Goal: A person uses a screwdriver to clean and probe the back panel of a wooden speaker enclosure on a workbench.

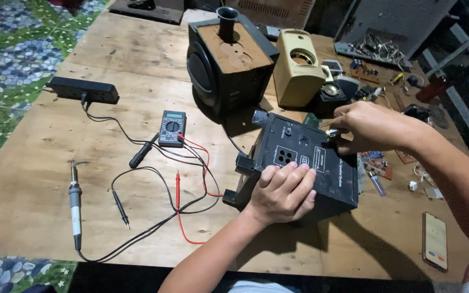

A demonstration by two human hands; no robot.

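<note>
A black speaker box (299,157) lies on the wooden table (109,65) with its back panel facing up. My left hand (283,191) rests on the panel's near edge, fingers curled over it, holding the box steady. My right hand (367,126) pinches a small metal connector or knob (332,133) at the panel's far right corner. The panel shows a socket with several holes and a small knob near its top.
A multimeter (171,128) with red and black probes lies left of the box. A soldering iron (75,203) and a black power strip (82,89) sit further left. A large black subwoofer (229,62), a cream speaker shell (298,68), circuit parts and a phone (435,240) surround it.
</note>
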